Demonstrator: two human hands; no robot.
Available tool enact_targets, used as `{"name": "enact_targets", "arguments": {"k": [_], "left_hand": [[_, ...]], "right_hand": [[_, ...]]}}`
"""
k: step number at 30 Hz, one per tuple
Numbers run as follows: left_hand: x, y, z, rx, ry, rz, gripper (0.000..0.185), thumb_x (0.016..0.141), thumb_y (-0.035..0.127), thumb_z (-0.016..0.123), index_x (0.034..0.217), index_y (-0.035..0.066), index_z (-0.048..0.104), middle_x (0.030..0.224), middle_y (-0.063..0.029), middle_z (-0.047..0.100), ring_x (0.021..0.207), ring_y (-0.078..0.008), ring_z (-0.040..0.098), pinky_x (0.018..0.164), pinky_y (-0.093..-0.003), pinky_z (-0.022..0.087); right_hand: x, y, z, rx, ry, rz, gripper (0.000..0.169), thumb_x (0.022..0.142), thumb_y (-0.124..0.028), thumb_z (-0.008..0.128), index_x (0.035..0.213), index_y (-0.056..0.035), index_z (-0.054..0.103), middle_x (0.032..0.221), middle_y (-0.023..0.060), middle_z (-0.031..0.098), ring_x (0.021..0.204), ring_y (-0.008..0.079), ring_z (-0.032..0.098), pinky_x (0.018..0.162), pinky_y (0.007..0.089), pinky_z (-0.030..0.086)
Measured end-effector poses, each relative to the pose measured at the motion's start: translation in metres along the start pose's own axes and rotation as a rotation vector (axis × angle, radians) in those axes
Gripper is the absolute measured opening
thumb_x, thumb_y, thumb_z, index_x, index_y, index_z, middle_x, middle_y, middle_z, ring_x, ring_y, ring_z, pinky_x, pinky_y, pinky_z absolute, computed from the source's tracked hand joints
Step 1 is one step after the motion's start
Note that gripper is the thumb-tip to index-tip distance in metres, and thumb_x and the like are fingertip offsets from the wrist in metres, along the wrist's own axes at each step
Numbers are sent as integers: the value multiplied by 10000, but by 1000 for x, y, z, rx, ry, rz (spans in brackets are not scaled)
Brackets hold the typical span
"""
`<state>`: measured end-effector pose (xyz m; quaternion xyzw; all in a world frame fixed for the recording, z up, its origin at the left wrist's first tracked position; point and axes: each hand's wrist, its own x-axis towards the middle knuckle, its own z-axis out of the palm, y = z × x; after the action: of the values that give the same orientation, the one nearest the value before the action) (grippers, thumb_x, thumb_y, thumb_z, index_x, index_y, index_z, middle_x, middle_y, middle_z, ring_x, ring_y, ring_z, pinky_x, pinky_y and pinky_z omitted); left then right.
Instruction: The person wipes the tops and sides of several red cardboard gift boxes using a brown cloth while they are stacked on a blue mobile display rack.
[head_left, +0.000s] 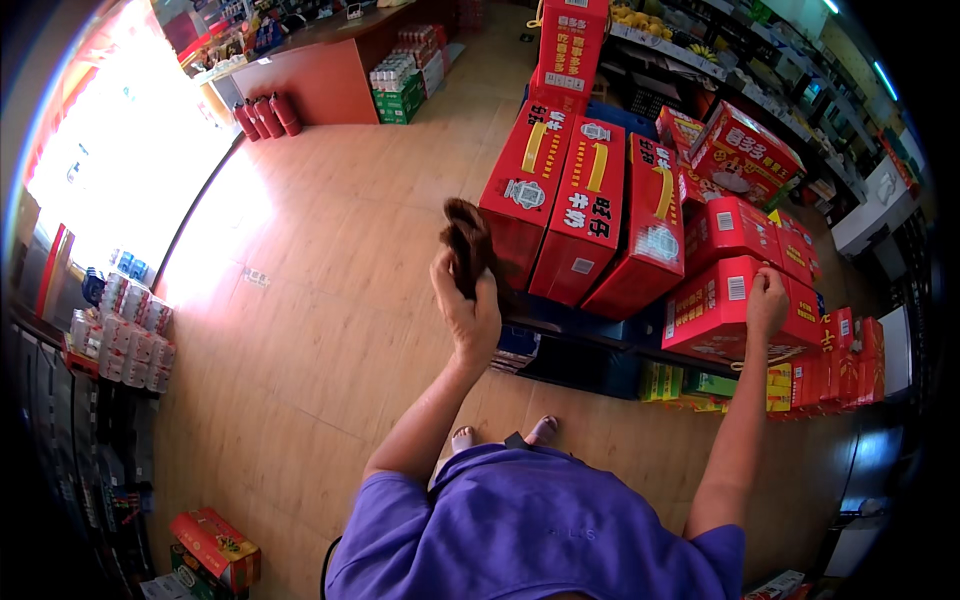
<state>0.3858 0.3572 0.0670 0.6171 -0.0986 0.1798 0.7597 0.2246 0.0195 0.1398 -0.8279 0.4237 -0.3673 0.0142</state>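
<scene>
My left hand (466, 319) grips a bunched dark brown cloth (471, 244), held beside the near left end of a row of red milk cartons (576, 214). These cartons have yellow carry handles and stand on a dark blue platform (600, 334). On the right, my right hand (766, 306) is curled against the upper edge of a red gift carton (705, 307) and seems to grip it. The fingertips are partly hidden. A pale cord loop (776, 352) hangs near my right wrist.
More red cartons (739, 154) are stacked behind, and fruit shelves (667, 41) run beyond them. Boxed goods (739, 386) line the platform's lower right. Red fire extinguishers (266, 116) stand by a counter (315, 82). Wrapped can packs (127, 330) are stacked at left, with boxes (217, 547) below.
</scene>
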Motion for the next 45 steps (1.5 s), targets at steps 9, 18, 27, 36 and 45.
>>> {"name": "enact_targets", "arguments": {"k": [9, 18, 27, 36, 45], "left_hand": [[-39, -63, 32, 559, -473, -245, 483, 717, 88, 536, 1177, 46, 395, 1063, -224, 486, 982, -425, 487, 830, -441, 415], [-63, -31, -7, 145, -352, -259, 295, 743, 42, 525, 1031, 2, 474, 895, -132, 534, 852, -186, 523, 765, -306, 430], [11, -81, 10, -261, 309, -601, 203, 741, 92, 496, 912, 19, 416, 838, -99, 527, 732, -198, 522, 672, -298, 450], [-113, -80, 100, -332, -397, -874, 215, 761, 67, 489, 965, -1, 489, 863, -90, 566, 760, -181, 553, 676, -291, 461], [-129, -41, 82, -349, -739, -1269, 176, 804, 132, 494, 917, 23, 573, 914, -109, 590, 879, -228, 562, 811, -328, 441]], "right_hand": [[4, 8, 5, 65, 22, -64, 163, 817, -198, 507, 875, -94, 618, 813, 136, 635, 744, 316, 603, 617, 402, 465], [0, 4, 3, 63, -8, 17, 163, 814, -211, 511, 893, -119, 618, 835, 114, 640, 752, 311, 606, 621, 405, 466], [2, 2, 3, -7, 11, -12, 153, 797, -219, 507, 871, -142, 618, 833, 114, 637, 753, 320, 600, 611, 421, 470], [2, 8, 4, 5, -13, 20, 160, 797, -217, 515, 876, -134, 627, 839, 105, 641, 761, 305, 603, 614, 411, 471], [1, 3, 0, -15, 7, 11, 150, 788, -203, 528, 864, -127, 632, 849, 100, 640, 752, 304, 605, 615, 400, 476]]}}
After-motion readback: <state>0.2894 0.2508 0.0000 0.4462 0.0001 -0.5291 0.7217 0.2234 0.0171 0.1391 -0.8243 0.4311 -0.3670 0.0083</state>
